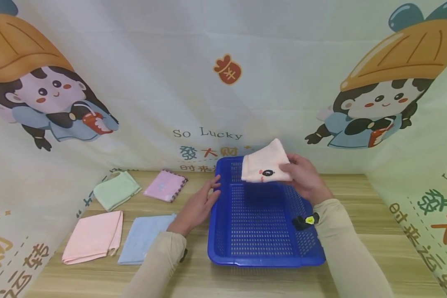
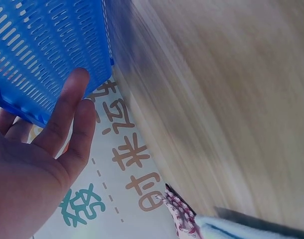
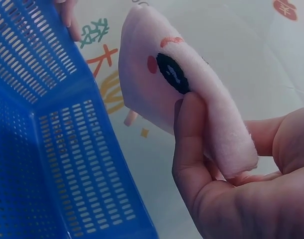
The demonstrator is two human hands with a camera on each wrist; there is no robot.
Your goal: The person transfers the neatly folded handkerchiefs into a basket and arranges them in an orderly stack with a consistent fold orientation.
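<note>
Four folded pastel cloths [image 1: 116, 191] lie left; right hand [image 1: 306, 176] grips unplaced pale-pink cloth [image 1: 264, 162] above blue plastic basket [image 1: 264, 261], left hand [image 1: 196, 207] relaxed.

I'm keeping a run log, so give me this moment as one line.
right grip: pale pink cloth held above blue basket | left grip: at basket's left rim | table: four folded cloths

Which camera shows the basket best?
The head view: the whole basket fits in the picture, though the held cloth and right hand hide a bit. The left wrist view shows only a slotted part; the right wrist view shows slotted walls, cut off at the picture's edge.
</note>
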